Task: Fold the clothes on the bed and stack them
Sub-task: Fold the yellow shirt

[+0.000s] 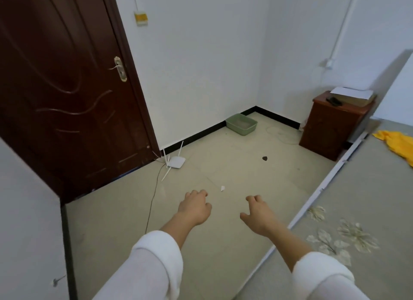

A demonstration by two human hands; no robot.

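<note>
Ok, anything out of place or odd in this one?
A white router lies on the floor by the door, antennas splayed. A small white scrap and a dark speck lie nearby. The yellow garment sits crumpled on the bed, unfolded.

Light even and diffuse, moderately bright; source not in view. White walls (201, 65) read cool blue-grey. Soft-edged grey shadow on the wall above the nightstand (335, 123). Faint sheen on the dark door (67, 87). Wide-angle bowing tilts door and wall lines toward the edges. Bedspread print (348, 235) and yellow garment (397, 143) slightly blurred; fine detail soft throughout.
</note>
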